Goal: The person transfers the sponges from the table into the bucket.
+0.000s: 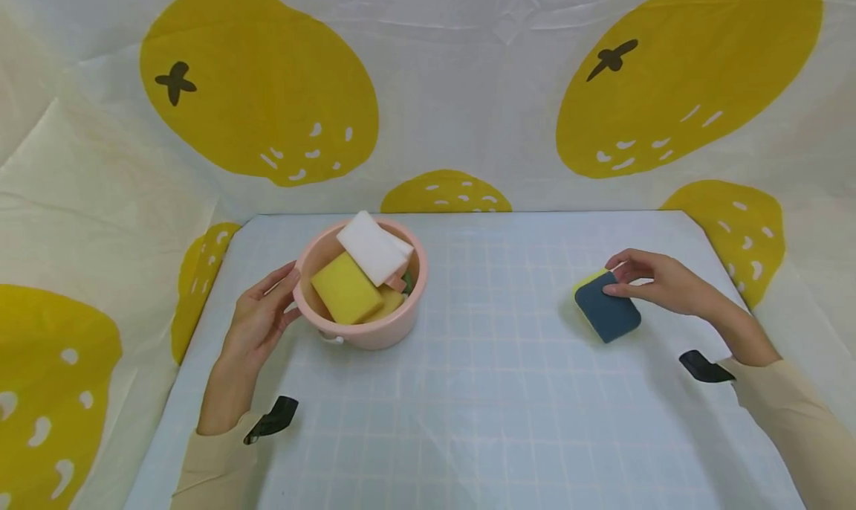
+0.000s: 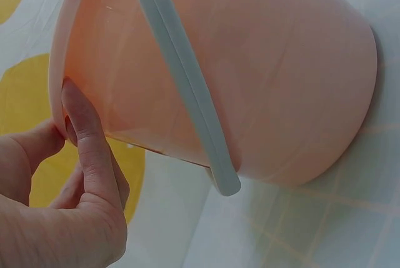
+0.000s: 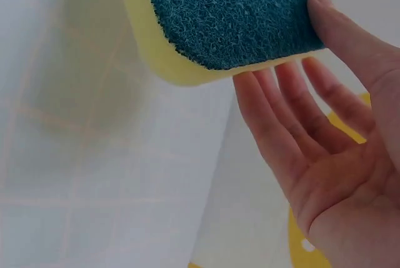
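A pink bucket stands at the left of the table, and my left hand pinches its rim between thumb and fingers. The bucket's pale handle hangs down along its side. Inside lie a yellow sponge, white sponge blocks and other partly hidden pieces, one of them green. Over at the right, my right hand holds a scrub sponge by one end, thumb on its dark blue-green scouring side, fingers behind the yellow side. The sponge is raised above the table, its shadow apart from it.
A pale blue tablecloth with a grid pattern covers the table. Behind and at the sides hangs a white cloth printed with large yellow fruit. Each wrist carries a black strap piece.
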The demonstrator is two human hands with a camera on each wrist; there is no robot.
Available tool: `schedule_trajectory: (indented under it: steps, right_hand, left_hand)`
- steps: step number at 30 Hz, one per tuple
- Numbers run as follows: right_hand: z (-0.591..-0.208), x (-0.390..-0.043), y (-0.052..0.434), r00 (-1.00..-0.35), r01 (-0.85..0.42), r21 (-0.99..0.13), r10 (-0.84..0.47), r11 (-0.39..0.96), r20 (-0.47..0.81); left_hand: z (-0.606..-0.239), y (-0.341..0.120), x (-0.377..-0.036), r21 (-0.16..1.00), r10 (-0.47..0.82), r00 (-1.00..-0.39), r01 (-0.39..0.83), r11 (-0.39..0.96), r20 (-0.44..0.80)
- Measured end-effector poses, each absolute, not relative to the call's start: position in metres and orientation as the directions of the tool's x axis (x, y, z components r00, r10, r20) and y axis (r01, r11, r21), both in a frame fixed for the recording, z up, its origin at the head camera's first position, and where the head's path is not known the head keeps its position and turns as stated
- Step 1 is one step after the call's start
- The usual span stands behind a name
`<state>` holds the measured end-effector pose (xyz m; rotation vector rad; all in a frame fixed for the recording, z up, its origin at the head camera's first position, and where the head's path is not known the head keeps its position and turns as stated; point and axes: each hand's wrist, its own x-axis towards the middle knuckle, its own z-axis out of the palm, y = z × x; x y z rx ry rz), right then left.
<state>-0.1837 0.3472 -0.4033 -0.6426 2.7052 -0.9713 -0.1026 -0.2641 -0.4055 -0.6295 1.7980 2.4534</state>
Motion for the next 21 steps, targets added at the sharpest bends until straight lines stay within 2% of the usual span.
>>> schedule_trajectory:
  steps: [4,21]
  right_hand:
    - [-0.397,-0.185,0.339,-0.902,-0.314,-0.642,-0.432,0.699,-0.030]
    - [-0.374,-0.185,0.301,-0.941,-0.174,-0.763,-0.333,0.622,-0.057]
  left_hand:
    - [-0.405,-0.264,-0.103,0.905,-0.200,-0.919,-0.261,-0.336,-0.339]
    - [-0.403,-0.264,-0.102,0.904,-0.197,-0.916,-0.275,-0.327,-0.350]
